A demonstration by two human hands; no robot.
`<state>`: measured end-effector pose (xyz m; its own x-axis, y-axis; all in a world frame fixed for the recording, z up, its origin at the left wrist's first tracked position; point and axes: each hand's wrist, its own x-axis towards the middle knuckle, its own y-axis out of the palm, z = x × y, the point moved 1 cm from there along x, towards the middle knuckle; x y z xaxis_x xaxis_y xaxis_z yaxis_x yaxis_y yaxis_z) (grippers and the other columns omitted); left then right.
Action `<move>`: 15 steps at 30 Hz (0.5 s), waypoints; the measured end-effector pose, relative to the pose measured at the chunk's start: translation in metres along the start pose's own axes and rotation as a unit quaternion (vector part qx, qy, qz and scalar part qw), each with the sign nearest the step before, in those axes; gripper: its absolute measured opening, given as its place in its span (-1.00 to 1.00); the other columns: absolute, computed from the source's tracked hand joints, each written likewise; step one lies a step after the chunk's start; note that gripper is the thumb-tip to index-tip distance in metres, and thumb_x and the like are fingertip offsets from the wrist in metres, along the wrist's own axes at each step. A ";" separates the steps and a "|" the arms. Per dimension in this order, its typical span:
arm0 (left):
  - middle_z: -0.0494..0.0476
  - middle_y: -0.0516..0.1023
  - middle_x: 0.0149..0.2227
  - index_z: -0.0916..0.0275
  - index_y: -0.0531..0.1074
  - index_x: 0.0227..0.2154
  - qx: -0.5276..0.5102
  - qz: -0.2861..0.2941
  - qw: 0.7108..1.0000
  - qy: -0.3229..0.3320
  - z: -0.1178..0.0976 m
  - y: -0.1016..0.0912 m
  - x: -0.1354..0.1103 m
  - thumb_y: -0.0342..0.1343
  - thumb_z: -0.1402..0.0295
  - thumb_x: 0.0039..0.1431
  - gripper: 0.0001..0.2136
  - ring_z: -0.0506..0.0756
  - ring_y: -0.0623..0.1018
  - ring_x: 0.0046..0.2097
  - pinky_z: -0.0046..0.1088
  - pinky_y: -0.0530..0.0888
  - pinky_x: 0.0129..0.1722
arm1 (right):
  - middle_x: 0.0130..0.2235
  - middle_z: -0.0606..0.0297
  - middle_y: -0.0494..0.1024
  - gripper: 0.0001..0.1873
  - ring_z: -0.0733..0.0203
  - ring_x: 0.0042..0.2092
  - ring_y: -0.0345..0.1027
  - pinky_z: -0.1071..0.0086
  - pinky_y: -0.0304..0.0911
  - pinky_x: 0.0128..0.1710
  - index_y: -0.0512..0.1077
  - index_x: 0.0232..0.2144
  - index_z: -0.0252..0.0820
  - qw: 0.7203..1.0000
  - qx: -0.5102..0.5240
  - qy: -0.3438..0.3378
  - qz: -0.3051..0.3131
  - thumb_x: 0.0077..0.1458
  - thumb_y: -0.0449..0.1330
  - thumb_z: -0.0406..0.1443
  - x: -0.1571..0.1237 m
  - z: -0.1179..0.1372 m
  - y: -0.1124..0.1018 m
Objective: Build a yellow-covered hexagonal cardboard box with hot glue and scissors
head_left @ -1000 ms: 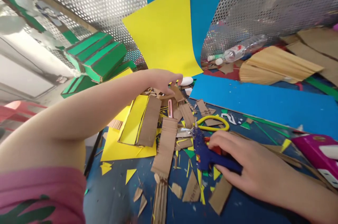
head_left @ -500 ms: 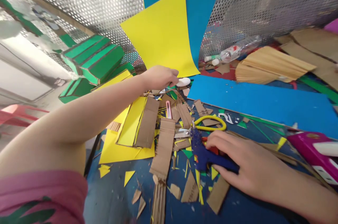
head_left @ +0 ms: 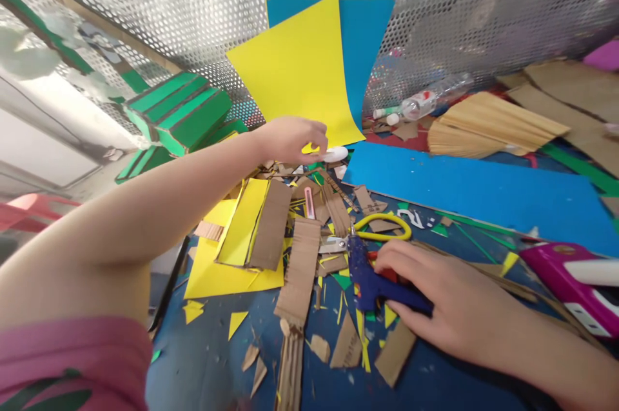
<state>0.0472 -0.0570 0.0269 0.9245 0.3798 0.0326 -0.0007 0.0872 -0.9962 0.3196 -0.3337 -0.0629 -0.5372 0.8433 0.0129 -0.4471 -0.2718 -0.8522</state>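
My left hand (head_left: 294,139) reaches far across the table. Its thumb and index finger curl together at the left end of a white oval object (head_left: 336,154), pinching it as far as I can see. A sliver of yellow shows in the gap between those fingers. My right hand (head_left: 425,295) wraps around the handle of a blue glue gun (head_left: 365,279) with a red trigger. The gun's nozzle points away from me, beside yellow-handled scissors (head_left: 382,228). Left of the gun lie a cardboard strip (head_left: 298,262) and a yellow-covered folded cardboard piece (head_left: 246,217).
Yellow and blue sheets (head_left: 300,75) lean on the perforated metal screen. A long blue board (head_left: 464,185), a paper fan (head_left: 493,124) and a plastic bottle (head_left: 435,98) lie at the back right. A pink cutter (head_left: 309,203) and scraps cover the middle; a magenta device (head_left: 570,282) lies right.
The camera view has shifted slightly. A small gap now shows between the left thumb and index finger, still at the white oval object. My right hand keeps hold of the glue gun.
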 end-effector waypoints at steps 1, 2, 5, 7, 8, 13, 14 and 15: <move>0.14 0.71 -0.07 0.12 0.69 -0.12 -0.056 -0.053 0.997 -0.004 -0.001 -0.009 -0.001 0.23 0.17 0.46 -0.81 0.10 0.70 -0.15 -0.38 0.50 -0.18 | 0.13 0.12 0.64 -0.72 -0.14 0.04 0.63 0.05 0.53 -0.02 0.51 0.01 0.02 1.000 -0.001 -0.001 -0.002 0.25 0.29 -0.29 0.000 0.001 0.000; 0.14 0.71 -0.08 0.14 0.66 -0.12 -0.108 -0.108 0.988 -0.009 -0.003 -0.017 -0.001 0.23 0.16 0.47 -0.80 0.10 0.71 -0.12 -0.37 0.54 -0.13 | 0.14 0.12 0.64 -0.72 -0.14 0.05 0.63 0.03 0.54 -0.01 0.51 0.01 0.02 1.000 -0.002 -0.001 -0.004 0.25 0.29 -0.29 0.000 0.001 0.000; 0.09 0.68 -0.13 0.14 0.55 -0.06 -0.230 -0.264 0.936 -0.020 -0.015 -0.042 -0.001 0.13 0.12 0.58 -0.78 0.11 0.75 -0.06 -0.31 0.62 -0.04 | 0.13 0.11 0.64 -0.74 -0.14 0.05 0.63 0.02 0.54 0.01 0.50 0.00 0.01 1.000 -0.006 -0.004 -0.014 0.26 0.28 -0.30 0.000 0.003 -0.002; 0.03 0.63 -0.19 0.12 0.46 0.00 -0.291 -0.357 0.888 -0.013 -0.030 -0.059 -0.002 0.04 0.10 0.64 -0.77 0.07 0.74 -0.11 -0.31 0.63 -0.05 | 0.10 0.12 0.65 -0.76 -0.10 0.03 0.62 0.06 0.54 -0.01 0.49 -0.02 0.00 1.000 -0.009 -0.011 -0.014 0.26 0.29 -0.30 -0.001 0.004 -0.003; 0.01 0.60 -0.22 0.12 0.43 0.03 -0.316 -0.399 0.861 -0.007 -0.040 -0.068 -0.004 0.02 0.11 0.66 -0.78 0.04 0.72 -0.16 -0.34 0.64 -0.06 | 0.09 0.13 0.65 -0.75 -0.08 0.01 0.62 0.07 0.54 -0.02 0.49 -0.02 0.00 1.000 -0.011 -0.013 -0.013 0.26 0.29 -0.30 -0.001 0.004 -0.003; -0.06 0.15 -0.34 0.10 0.39 0.03 -0.405 -0.547 0.731 0.043 -0.112 -0.107 -0.022 -0.10 0.26 0.70 -0.83 -0.10 0.29 -0.45 -0.58 0.36 -0.39 | 0.14 0.08 0.62 -0.63 -0.07 0.01 0.64 0.11 0.53 -0.06 0.46 0.11 -0.04 0.998 -0.042 0.015 -0.046 0.27 0.30 -0.24 0.000 -0.001 0.001; -0.05 0.06 -0.34 0.09 0.39 0.02 -0.416 -0.574 0.705 0.027 -0.126 -0.111 -0.028 -0.15 0.33 0.70 -0.81 -0.09 0.17 -0.49 -0.60 0.22 -0.46 | 0.17 0.07 0.61 -0.61 -0.08 0.02 0.65 0.11 0.53 -0.06 0.47 0.12 -0.05 0.997 -0.051 0.021 -0.049 0.27 0.30 -0.22 0.001 -0.002 0.003; -0.03 0.01 -0.33 0.07 0.39 0.06 -0.422 -0.579 0.697 0.000 -0.139 -0.113 -0.033 -0.15 0.30 0.71 -0.81 -0.08 0.14 -0.49 -0.59 0.12 -0.49 | 0.19 0.06 0.61 -0.62 -0.09 0.04 0.65 0.11 0.53 -0.04 0.48 0.12 -0.06 0.997 -0.062 0.022 -0.048 0.28 0.30 -0.21 0.002 -0.002 0.004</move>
<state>0.0696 -0.2076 0.1271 0.1178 0.5049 0.8551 0.9714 -0.2376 0.0065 0.3184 -0.3320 -0.0671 -0.4628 0.8831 0.0772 -0.4024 -0.1317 -0.9059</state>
